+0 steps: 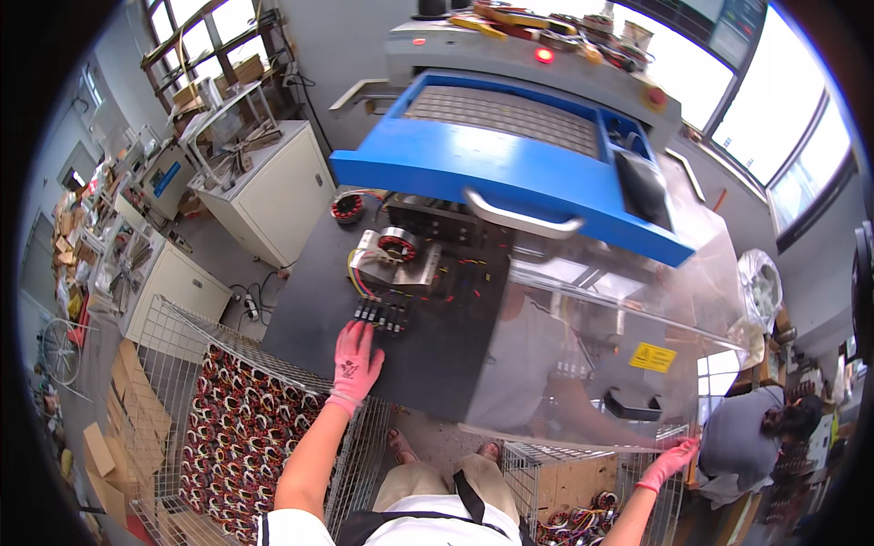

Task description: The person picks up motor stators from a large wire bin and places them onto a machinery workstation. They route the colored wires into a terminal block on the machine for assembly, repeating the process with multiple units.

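My left hand [356, 364], in a pink glove, lies with its fingers stretched out at a row of black wire clips [382, 315] on the dark worktop [309, 305]. Yellow, red and other coloured wires run from the clips to a wound motor stator [397, 244], which sits on a metal fixture [423, 267]. A second stator [348, 208] rests farther back to the left. At the lower right, my gloved right hand [671, 462] has its fingers closed at the corner of a clear plastic cover [564, 364], which carries a black handle [634, 406].
A blue drawer-like tray [510, 168] with a silver handle juts over the worktop's back. Below left stands a wire basket [150, 364] full of stators [246, 428]; another basket [519, 469] stands below right. A person [745, 437] is bent over at the far right. White cabinets [273, 187] line the left.
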`<state>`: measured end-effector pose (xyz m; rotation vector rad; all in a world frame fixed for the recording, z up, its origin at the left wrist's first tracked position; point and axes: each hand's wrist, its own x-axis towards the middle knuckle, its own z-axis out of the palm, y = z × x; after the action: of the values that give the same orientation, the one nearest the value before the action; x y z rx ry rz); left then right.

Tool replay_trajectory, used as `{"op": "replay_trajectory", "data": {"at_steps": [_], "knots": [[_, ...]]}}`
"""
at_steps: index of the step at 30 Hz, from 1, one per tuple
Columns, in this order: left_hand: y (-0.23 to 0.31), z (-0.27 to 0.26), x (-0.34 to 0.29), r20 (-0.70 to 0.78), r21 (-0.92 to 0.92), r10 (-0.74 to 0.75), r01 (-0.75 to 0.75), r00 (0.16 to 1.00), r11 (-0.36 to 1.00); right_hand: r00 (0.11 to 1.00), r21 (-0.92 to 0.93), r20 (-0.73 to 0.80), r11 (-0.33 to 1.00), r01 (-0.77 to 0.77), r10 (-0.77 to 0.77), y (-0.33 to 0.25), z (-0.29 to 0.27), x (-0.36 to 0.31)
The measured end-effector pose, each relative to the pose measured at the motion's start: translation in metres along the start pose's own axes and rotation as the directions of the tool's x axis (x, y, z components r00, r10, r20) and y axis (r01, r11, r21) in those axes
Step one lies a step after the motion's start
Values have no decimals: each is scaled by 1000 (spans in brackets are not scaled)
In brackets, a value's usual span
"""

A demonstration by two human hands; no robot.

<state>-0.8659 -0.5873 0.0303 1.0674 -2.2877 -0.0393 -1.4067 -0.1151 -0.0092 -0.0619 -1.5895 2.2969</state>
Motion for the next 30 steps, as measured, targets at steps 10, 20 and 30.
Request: {"op": "replay_trajectory", "data": {"at_steps": [10,20,30], "knots": [[-59,1,-7,52,-112,69,-63,996,992,-217,222,968,834,505,-127,-167,358,-500],[-69,-2,-10,57,-305,12,6,998,952,193,-268,952,952,147,238,-9,463,-522],[-29,-39,-22,302,-953,-566,253,767,-166,-224,29,964,775,631,146,-78,448,-528]]}}
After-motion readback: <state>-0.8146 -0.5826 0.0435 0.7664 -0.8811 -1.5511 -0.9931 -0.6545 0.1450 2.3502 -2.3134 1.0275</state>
